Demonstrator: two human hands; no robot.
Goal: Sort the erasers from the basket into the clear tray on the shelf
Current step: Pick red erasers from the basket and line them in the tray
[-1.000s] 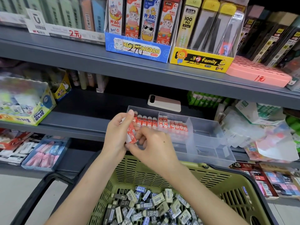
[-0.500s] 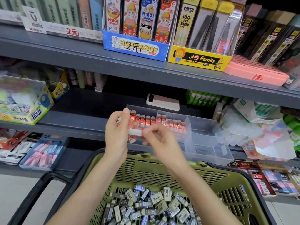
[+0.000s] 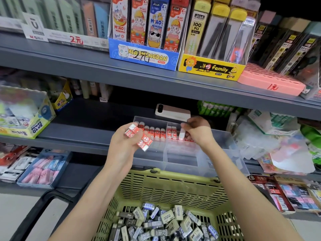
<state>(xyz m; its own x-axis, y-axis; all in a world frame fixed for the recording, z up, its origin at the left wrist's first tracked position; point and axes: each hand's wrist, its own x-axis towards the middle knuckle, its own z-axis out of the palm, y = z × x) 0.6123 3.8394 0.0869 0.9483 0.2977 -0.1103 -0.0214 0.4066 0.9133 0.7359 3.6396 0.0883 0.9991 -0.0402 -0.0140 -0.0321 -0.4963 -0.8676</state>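
Stationery shelf: left hand clutches spare red erasers, right hand pinches a single eraser over the clear tray back edge; probably slots it upright next.

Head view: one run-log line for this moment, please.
left hand: holds bunch of red erasers | right hand: pinches one eraser over clear tray row | basket: grey erasers inside

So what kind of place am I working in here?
Most likely a stationery shop aisle: grey shelves carry display boxes of pencil leads and a price label, with a green shopping basket of erasers below.
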